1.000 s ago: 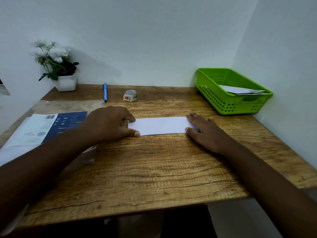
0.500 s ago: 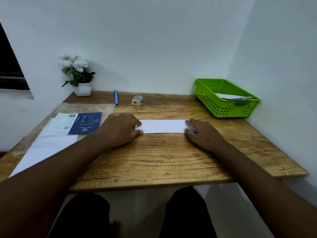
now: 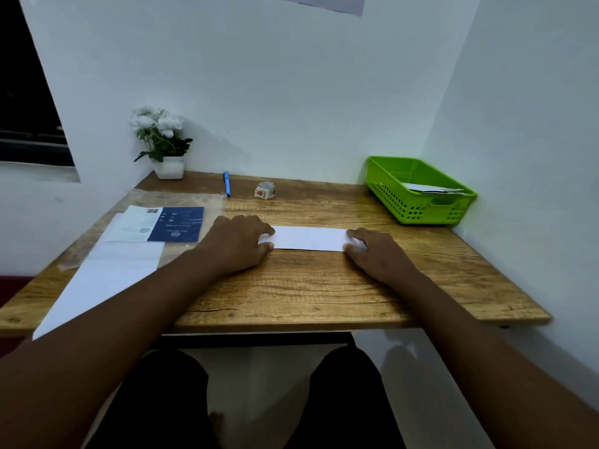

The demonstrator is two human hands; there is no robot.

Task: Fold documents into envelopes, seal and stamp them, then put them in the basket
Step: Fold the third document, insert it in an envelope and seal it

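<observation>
A folded white document (image 3: 310,238) lies flat as a long strip in the middle of the wooden desk (image 3: 324,286). My left hand (image 3: 236,243) presses its left end with curled fingers and the thumb along the near edge. My right hand (image 3: 376,254) rests on its right end, fingers flat. A green basket (image 3: 418,202) stands at the back right with envelopes (image 3: 431,188) inside. A roll of stamps (image 3: 265,190) sits near the back wall.
A blue pen (image 3: 227,184) lies left of the stamp roll. A potted white flower (image 3: 162,142) stands in the back left corner. A clear plastic sleeve with a blue and white leaflet (image 3: 162,224) and white sheets (image 3: 107,280) covers the left side.
The camera has pulled back and tilted up, so the desk looks smaller and my legs show below it. Both hands stay on the ends of the folded document.
</observation>
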